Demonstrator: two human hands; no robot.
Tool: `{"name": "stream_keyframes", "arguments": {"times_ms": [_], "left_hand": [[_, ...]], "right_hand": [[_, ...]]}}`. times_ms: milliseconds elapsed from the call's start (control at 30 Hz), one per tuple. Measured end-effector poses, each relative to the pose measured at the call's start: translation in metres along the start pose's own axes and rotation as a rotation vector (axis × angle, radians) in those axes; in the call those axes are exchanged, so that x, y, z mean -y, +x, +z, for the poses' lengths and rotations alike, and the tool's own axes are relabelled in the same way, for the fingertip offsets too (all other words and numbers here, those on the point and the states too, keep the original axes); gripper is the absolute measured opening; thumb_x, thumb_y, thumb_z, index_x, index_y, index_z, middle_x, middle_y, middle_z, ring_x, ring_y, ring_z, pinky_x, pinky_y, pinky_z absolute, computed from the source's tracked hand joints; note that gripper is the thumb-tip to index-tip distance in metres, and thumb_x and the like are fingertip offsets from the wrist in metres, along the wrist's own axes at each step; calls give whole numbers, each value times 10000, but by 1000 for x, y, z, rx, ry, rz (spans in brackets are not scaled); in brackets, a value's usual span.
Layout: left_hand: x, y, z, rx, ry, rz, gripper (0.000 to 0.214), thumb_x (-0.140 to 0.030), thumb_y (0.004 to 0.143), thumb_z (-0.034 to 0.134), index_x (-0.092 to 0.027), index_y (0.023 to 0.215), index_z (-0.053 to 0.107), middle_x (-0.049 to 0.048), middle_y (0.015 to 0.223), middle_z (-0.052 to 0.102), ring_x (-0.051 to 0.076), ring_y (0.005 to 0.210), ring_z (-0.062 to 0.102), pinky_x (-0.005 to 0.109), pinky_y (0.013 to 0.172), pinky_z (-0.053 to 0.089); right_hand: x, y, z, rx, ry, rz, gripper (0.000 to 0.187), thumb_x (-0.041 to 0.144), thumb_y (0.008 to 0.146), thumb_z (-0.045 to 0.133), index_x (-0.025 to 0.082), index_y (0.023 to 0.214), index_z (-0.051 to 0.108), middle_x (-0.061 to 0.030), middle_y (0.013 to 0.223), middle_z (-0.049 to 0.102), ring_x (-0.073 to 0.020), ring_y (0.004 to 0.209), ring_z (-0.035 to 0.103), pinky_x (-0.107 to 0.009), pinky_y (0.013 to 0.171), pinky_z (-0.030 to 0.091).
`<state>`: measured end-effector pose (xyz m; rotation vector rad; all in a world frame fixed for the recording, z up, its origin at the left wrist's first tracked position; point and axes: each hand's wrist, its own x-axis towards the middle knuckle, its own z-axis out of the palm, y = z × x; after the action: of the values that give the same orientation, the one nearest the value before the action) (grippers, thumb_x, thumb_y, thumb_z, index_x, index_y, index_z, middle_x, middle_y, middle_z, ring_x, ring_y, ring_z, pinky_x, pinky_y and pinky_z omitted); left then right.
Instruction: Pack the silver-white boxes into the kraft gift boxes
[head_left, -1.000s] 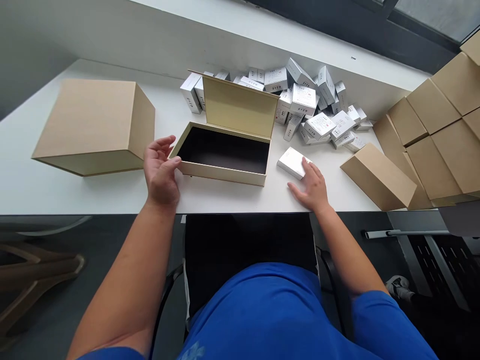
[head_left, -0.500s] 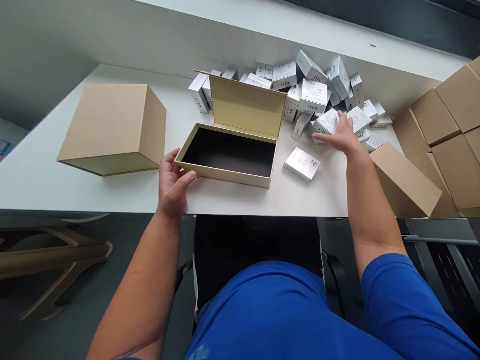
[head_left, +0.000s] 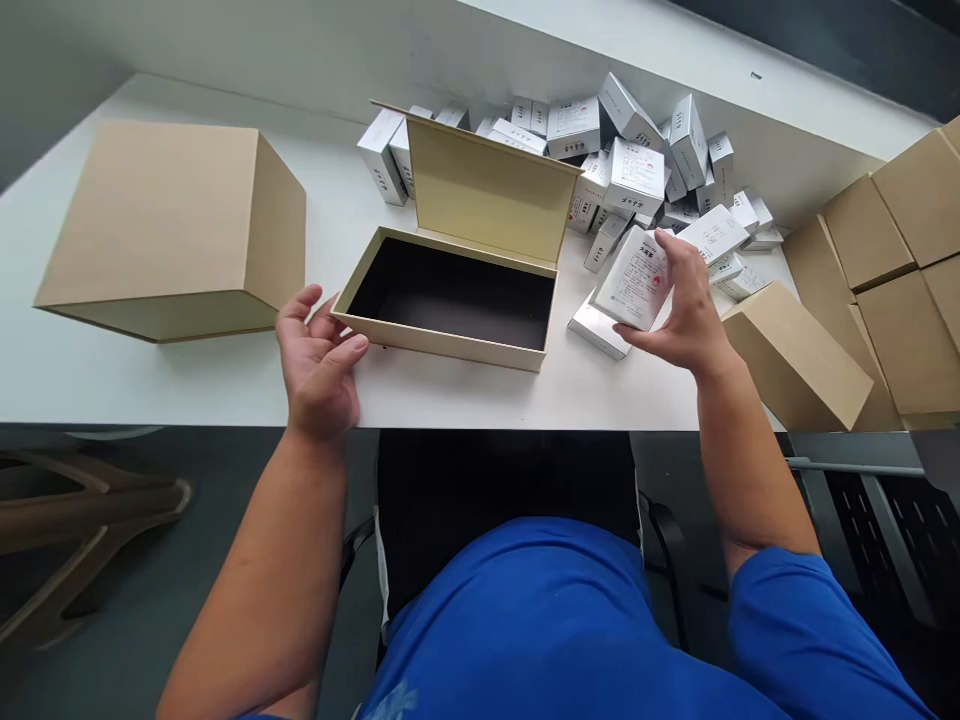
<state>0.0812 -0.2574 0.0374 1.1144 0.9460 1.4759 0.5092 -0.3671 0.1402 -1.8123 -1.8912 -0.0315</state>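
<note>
My right hand [head_left: 679, 310] is closed around a small white printed carton [head_left: 637, 278], thumb along its lower edge and fingers at its upper right. Beneath it another white carton [head_left: 598, 325] lies flat on the table, partly covered. An open gift box [head_left: 442, 340] with a black inside and a raised gold-toned lid [head_left: 491, 190] stands in the middle, with nothing in it. At its front left corner is my left hand [head_left: 319, 365], palm up, fingers apart, beside or lightly touching the corner.
Many white cartons [head_left: 636, 180] are heaped along the wall behind the gift box. A large tan box [head_left: 150, 215] stands at left. At right, a tan box [head_left: 802, 350] leans near stacked tan boxes [head_left: 885, 235]. The white table's [head_left: 450, 395] front edge runs near me.
My right hand has taken a white carton from the heap and brought it toward me, over the flat-lying one. The left hand's fingers have loosened at the gift box corner. The view has shifted.
</note>
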Motion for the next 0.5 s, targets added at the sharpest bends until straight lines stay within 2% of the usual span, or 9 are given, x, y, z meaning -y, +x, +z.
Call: {"name": "stream_keyframes", "arguments": {"times_ms": [100,200,300,367,433,500], "left_hand": [[1,1,-1,10,-26,5,1041,-610,412,1012,-254,1280,562,128,1297,662,331,1257,617,569,1275,391],[5,3,-4,45,-4,1,993,-633,443,996,-254,1262,581,121,1286,662,331,1273,605,559,1263,394],[12,7,-8,28,-22,31,1071,-640,357,1006,-280,1265,569,115,1328,660,343,1294,597,561,1238,398],[15,9,-11,6,-28,52,1104,-637,320,1005,-308,1270,549,113,1403,648,343,1314,593,563,1238,386],[15,9,-13,-8,-27,51,1069,-620,352,991,-319,1271,535,111,1447,639,327,1303,601,552,1231,389],[14,8,-15,-19,-51,32,1019,-568,391,973,-308,1271,528,110,1438,646,305,1245,620,523,1187,428]], "right_hand": [[15,-6,-4,7,-45,-21,1048,743,820,751,241,1667,390,-171,1700,416,-492,1618,336,-790,1293,276],[22,-9,-4,-21,-90,-54,1133,739,810,748,263,1723,277,-176,1704,400,-502,1615,334,-798,1272,303],[27,-11,2,-144,-111,27,1178,664,842,738,322,1770,99,-169,1748,316,-498,1614,330,-784,1221,380],[27,-12,7,-194,-110,119,1132,637,883,698,340,1775,66,-175,1731,334,-481,1581,389,-732,1148,474],[26,-12,6,-161,-87,209,981,653,940,617,327,1757,183,-184,1611,483,-440,1459,541,-641,1029,565],[24,-11,-1,-74,-33,289,804,683,965,561,294,1653,416,-163,1391,646,-370,1235,682,-541,914,599]]}}
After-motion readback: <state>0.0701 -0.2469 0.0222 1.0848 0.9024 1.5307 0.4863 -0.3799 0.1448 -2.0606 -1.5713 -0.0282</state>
